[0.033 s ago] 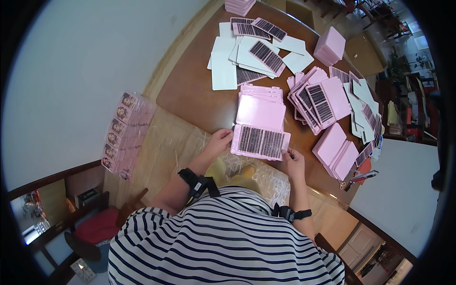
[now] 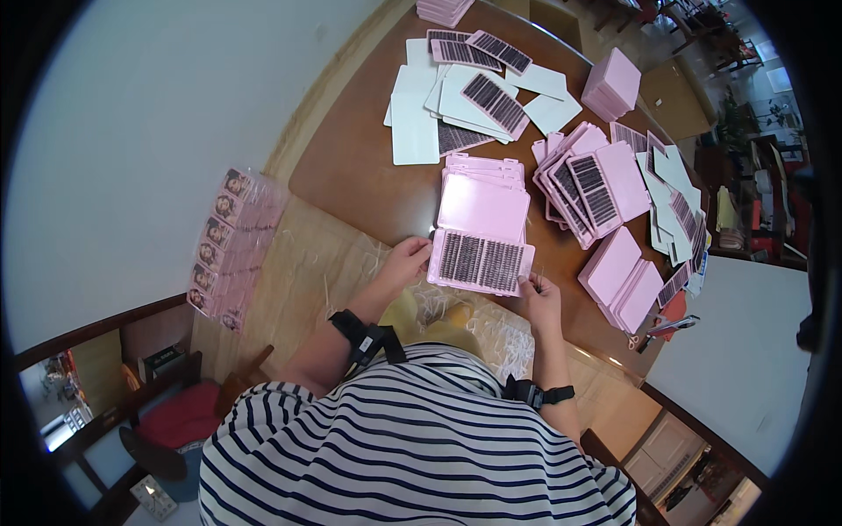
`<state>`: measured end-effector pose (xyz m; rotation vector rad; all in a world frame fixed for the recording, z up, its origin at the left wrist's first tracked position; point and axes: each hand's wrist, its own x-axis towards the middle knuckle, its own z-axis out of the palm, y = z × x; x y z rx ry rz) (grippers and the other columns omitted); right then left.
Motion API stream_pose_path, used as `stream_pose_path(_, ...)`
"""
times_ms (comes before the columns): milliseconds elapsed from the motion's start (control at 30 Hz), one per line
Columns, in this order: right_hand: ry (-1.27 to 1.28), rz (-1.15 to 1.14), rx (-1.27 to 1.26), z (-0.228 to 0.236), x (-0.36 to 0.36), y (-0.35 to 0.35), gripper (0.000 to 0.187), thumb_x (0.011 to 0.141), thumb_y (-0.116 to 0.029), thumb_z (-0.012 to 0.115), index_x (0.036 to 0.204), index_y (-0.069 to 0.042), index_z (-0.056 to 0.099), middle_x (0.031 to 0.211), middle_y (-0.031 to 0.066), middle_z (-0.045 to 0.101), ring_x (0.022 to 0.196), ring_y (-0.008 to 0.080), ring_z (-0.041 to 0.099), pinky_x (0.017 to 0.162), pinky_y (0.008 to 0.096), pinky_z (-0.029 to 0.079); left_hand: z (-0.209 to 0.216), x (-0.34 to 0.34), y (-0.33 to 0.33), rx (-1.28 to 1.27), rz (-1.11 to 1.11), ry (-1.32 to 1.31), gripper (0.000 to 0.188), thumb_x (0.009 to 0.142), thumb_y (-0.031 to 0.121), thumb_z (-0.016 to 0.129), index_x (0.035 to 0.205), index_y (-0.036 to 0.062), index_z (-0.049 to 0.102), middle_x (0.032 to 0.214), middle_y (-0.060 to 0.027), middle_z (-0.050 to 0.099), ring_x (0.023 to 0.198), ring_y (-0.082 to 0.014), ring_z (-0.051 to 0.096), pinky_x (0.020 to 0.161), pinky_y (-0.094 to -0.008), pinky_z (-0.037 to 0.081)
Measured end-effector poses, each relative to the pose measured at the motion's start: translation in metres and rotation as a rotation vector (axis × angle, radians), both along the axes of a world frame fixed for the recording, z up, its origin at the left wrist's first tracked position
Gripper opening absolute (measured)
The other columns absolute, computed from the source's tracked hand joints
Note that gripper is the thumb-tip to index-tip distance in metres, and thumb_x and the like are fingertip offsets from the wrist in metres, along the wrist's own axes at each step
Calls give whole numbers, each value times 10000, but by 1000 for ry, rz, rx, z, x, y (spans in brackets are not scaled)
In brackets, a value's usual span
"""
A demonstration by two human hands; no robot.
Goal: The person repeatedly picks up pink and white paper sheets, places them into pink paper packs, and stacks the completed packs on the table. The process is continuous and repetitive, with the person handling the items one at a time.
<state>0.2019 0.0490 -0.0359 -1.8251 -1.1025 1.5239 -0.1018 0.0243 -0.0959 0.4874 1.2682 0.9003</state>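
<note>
Table [image 2: 351, 180], brown: open case [image 2: 481, 217], pink, is being pinched at left edge by left hand [image 2: 405, 262], at right corner by right hand [image 2: 543, 300].

Pink cases [image 2: 482, 202], white cards [image 2: 414, 123] lying on brown table [image 2: 342, 167].

Tabletop gap [image 2: 559, 256] between open case [image 2: 481, 250] and closed cases [image 2: 610, 261]

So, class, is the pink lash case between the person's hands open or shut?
Open: the pink lash case has its lid laid back on the far side, exposing rows of dark lash clusters.
</note>
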Motion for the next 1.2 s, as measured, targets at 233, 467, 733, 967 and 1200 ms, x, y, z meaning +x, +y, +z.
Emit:
stream_pose_path(233,73,-27,17,-12,-17,-4,145,967,-76,647,963,50,718,846,24,712,732,64,607,677,225,492,-4,1,0,-18,7,-7,219,1043,238,563,1131,48,622,888,14,668,717,-58,588,599,-203,427)
stream_pose_path(467,40,-7,16,-11,-19,-3,163,974,-78,638,952,67,709,813,33,714,688,67,604,642,232,496,-11,3,0,-10,29,-19,194,1042,218,566,1112,45,619,877,16,658,688,-46,552,594,-202,424)
stream_pose_path(733,0,2,44,-24,-17,-5,179,964,-105,653,880,36,722,753,9,699,664,60,581,617,254,481,-11,2,-1,8,-5,34,192,1051,216,548,1142,66,626,899,50,650,721,-31,536,631,-193,409)
stream_pose_path(967,-278,103,72,-11,-24,-2,220,932,-180,689,865,28,713,614,55,619,570,100,501,554,325,443,-15,13,0,132,50,70,172,1037,170,572,1132,29,596,889,11,655,771,-36,585,639,-230,464)
stream_pose_path(1200,-477,190,162,-1,-39,-3,216,911,-232,674,924,-24,729,705,225,645,626,340,654,624,425,507,-24,14,-2,220,-12,149,123,965,22,631,1038,25,532,816,-9,640,702,-54,593,611,-226,463)
